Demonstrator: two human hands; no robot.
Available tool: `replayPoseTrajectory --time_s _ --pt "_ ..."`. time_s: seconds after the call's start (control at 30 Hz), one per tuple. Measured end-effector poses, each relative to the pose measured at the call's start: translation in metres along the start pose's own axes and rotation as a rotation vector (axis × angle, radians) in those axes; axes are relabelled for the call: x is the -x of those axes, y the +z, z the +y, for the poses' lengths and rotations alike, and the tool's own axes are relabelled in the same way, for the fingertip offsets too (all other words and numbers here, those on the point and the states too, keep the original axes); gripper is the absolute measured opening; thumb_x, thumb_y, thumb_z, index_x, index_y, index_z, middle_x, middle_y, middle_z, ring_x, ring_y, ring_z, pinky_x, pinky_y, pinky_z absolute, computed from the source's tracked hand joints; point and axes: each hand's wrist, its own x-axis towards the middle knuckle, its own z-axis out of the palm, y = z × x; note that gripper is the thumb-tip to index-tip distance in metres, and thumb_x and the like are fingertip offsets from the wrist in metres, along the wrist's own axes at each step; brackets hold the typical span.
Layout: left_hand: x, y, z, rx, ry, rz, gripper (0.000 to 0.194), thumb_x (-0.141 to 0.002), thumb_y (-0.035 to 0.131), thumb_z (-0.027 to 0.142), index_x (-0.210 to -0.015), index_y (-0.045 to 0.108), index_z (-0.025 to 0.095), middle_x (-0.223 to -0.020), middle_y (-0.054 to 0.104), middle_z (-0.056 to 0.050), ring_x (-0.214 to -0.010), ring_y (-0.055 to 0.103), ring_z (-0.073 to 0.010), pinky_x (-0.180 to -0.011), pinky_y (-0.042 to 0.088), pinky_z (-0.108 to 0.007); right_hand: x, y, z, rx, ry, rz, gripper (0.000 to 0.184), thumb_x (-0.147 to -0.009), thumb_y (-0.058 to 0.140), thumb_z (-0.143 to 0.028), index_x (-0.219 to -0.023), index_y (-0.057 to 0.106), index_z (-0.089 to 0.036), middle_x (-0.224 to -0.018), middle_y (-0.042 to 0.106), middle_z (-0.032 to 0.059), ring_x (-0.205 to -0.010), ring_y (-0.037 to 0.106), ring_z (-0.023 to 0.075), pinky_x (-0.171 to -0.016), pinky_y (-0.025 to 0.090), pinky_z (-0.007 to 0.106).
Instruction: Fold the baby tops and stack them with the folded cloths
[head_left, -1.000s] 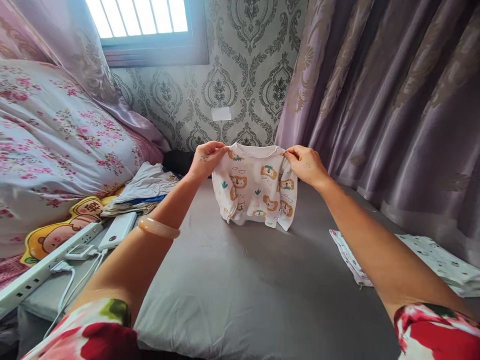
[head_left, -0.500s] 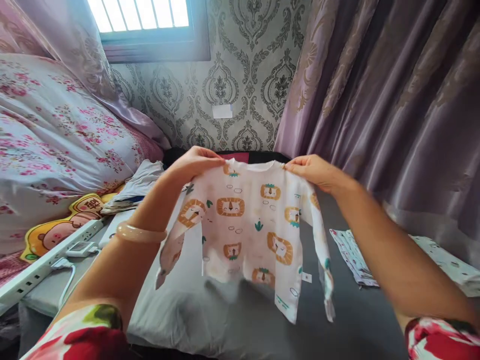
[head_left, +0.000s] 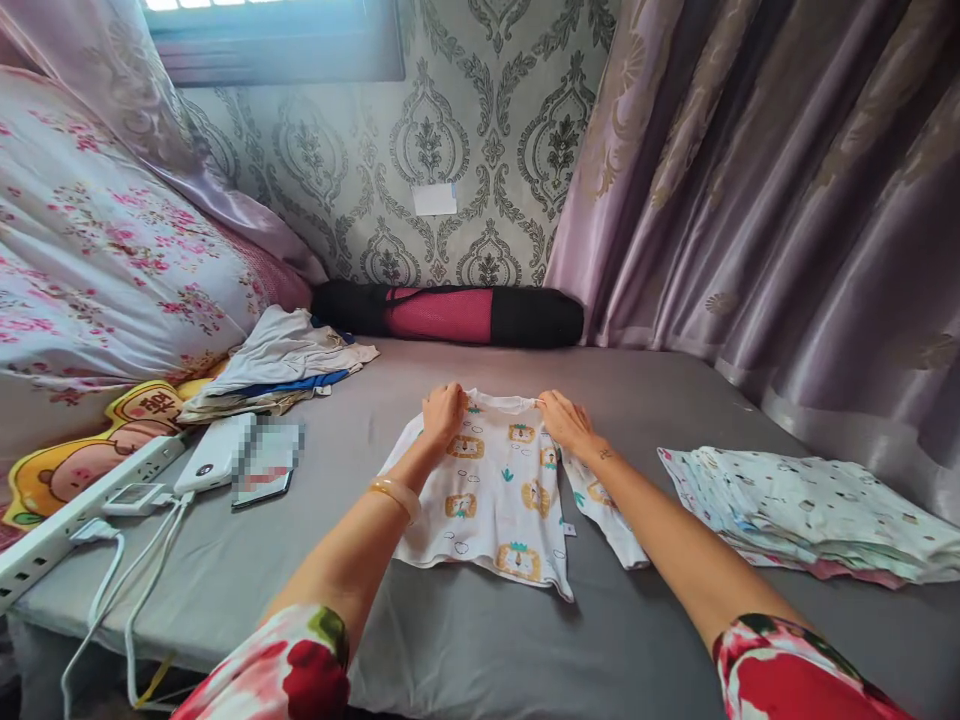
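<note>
A small white long-sleeved shirt (head_left: 491,500) printed with orange lion faces lies spread on the grey sheet (head_left: 450,650), its neckline away from me. My left hand (head_left: 444,412) grips its left shoulder, fingers closed on the cloth. At the other shoulder, my right hand (head_left: 564,418) pinches the fabric beside the collar. The right sleeve stretches out partly beneath my right forearm. Much of the left sleeve is hidden behind my left arm, which wears a pale bangle (head_left: 397,496).
Folded patterned clothes (head_left: 817,510) are stacked at right. At left are a pile of clothes (head_left: 277,350), a phone (head_left: 264,465), a white power bank (head_left: 217,452), cables and a power strip (head_left: 90,515). A black and pink rolled bag (head_left: 450,315) lies along the wall.
The shirt has come down from hanging in the air to lying on the sheet, farther from me. Both hands still hold its shoulders, and my arms reach out more. The view has tilted down.
</note>
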Motion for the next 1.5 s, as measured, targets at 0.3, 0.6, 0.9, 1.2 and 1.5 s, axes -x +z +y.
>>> replayPoseTrajectory --time_s 0.3,0.6,0.9,1.2,1.5 --pt "-0.009 0.026 -0.013 -0.087 0.123 -0.005 0.026 -0.1 0.033 0.025 -0.106 0.058 0.02 -0.108 0.06 -0.012 -0.098 0.052 -0.0249 -0.085 0.034 -0.037 -0.013 0.02 0.008 0.08 -0.013 -0.064 0.035 -0.105 0.023 -0.033 -0.119 0.054 -0.024 -0.123 0.059 0.0105 -0.097 0.064 0.0235 -0.077 0.041 0.032" --pt "-0.048 0.039 -0.039 -0.183 0.256 0.0 0.032 -0.101 0.028 0.029 -0.113 0.057 0.021 -0.11 0.057 -0.013 -0.104 0.046 -0.0279 -0.088 0.03 -0.04 -0.052 0.03 0.024 0.131 -0.076 -0.078 0.035 -0.105 0.023 -0.035 -0.118 0.053 -0.023 -0.121 0.059 0.0105 -0.099 0.064 0.0252 -0.076 0.04 0.033" --pt "-0.1 0.04 -0.042 -0.25 0.323 -0.003 0.031 -0.1 0.029 0.027 -0.113 0.057 0.021 -0.112 0.056 -0.014 -0.107 0.047 -0.0284 -0.09 0.03 -0.041 -0.108 0.026 0.043 0.204 -0.162 -0.04 0.034 -0.105 0.025 -0.036 -0.119 0.052 -0.021 -0.119 0.059 0.0108 -0.095 0.065 0.0254 -0.074 0.041 0.034" --pt "-0.122 0.059 -0.041 -0.179 0.252 -0.15 0.031 -0.1 0.032 0.028 -0.109 0.06 0.019 -0.112 0.061 -0.013 -0.107 0.053 -0.0267 -0.089 0.033 -0.038 -0.133 0.045 0.053 0.077 -0.087 -0.126 0.034 -0.104 0.029 -0.034 -0.118 0.057 -0.02 -0.121 0.06 0.0105 -0.108 0.059 0.0245 -0.087 0.042 0.035" --pt "-0.132 0.052 -0.023 -0.059 0.125 -0.284 0.025 -0.096 0.046 0.037 -0.104 0.062 0.02 -0.116 0.067 -0.009 -0.113 0.056 -0.0273 -0.092 0.033 -0.037 -0.152 0.045 0.034 -0.117 -0.042 -0.178 0.032 -0.1 0.044 -0.036 -0.12 0.063 -0.021 -0.124 0.059 0.0105 -0.119 0.051 0.0268 -0.097 0.037 0.039"
